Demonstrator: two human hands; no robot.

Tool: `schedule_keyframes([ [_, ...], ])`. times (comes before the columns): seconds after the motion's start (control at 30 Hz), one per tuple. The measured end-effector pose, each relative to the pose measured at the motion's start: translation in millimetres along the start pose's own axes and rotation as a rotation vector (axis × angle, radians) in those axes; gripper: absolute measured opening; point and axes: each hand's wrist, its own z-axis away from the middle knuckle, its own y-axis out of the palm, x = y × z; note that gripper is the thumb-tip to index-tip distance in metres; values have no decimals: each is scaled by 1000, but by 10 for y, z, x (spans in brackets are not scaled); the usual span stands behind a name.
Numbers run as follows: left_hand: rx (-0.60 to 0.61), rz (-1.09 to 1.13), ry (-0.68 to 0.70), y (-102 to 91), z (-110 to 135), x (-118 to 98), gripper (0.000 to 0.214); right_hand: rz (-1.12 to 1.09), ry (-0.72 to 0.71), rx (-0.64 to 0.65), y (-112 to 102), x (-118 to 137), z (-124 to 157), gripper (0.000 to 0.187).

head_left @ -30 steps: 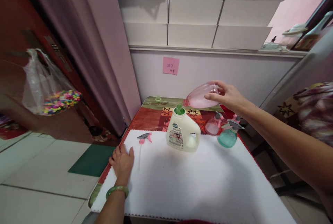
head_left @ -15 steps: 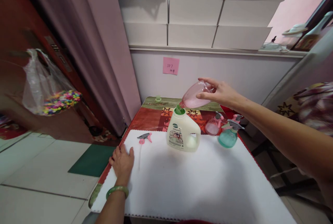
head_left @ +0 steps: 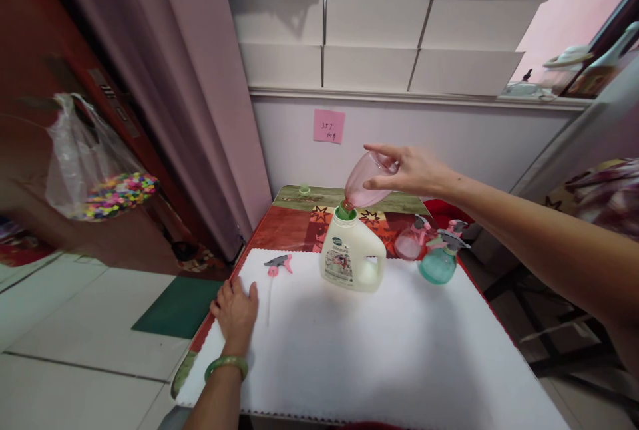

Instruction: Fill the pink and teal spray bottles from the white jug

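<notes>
My right hand grips a clear pink bottle with no top, tipped steeply so its mouth sits at the green neck of a cream detergent jug. The jug stands upright on the white cloth. My left hand lies flat, fingers spread, on the cloth's left edge. A pink and grey spray head with its tube lies just beyond my left hand.
A pink spray bottle and a teal spray bottle stand right of the jug. A small green cap sits at the table's far edge. A pink curtain hangs at left, a bag of coloured beads on a door.
My right hand has carried the pink bottle left and tipped it from nearly level to steeply downward, bringing its mouth onto the jug's neck. My left hand has not moved.
</notes>
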Motion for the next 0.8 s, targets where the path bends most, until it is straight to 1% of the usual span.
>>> schedule_keyframes([
  [0.2, 4, 1, -7, -24, -2, -16, 62, 65, -26, 62, -73, 117, -109, 83],
  [0.43, 20, -1, -16, -38, -5, -25, 63, 125, -78, 106, -135, 214, -240, 87],
  [0.8, 35, -1, -26, -59, -6, -31, 64, 168, -97, 143, -124, 333, -383, 85],
])
